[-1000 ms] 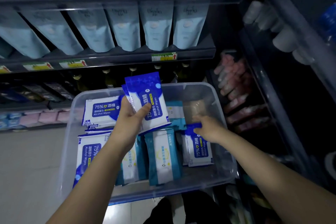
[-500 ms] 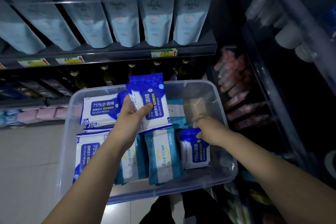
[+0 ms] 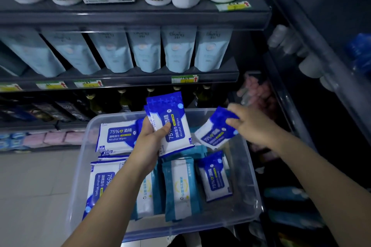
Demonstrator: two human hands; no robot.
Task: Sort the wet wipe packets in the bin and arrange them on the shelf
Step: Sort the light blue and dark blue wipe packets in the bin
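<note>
Hands are both loaded. Your left hand [image 3: 149, 142] grips a stack of blue alcohol-wipe packets [image 3: 172, 126] upright above the bin [image 3: 250, 168], with the thumb across the front face and the fingers behind. Your right hand [image 3: 252, 124] pinches a single blue packet [image 3: 215, 133] by its dark blue end. This packet is tilted, clear of the bin contents and just beside the stack.

The step in hand appears to be adding this packet to the stack.

1. Turn the single blue packet until its label faces you and its dark end points up, matching the stack.
2. Lay it flat against the front of the stack. Lift your left thumb only enough to admit it, then clamp again.
3. Square the edges before you release the right hand. The film looks slick, so a skewed packet is likely to slide out.

In the bin, a small blue packet [image 3: 215, 176] of the same design lies at the right, beside the teal packets [image 3: 180, 186]. Leave the teal packets and the larger blue packets [image 3: 117, 134] at the left for separate groups.

Behind the bin, a shelf [image 3: 128, 78] carries pale blue pouches [image 3: 144, 50]. Which shelf is meant to receive the wipes cannot be told.
</note>
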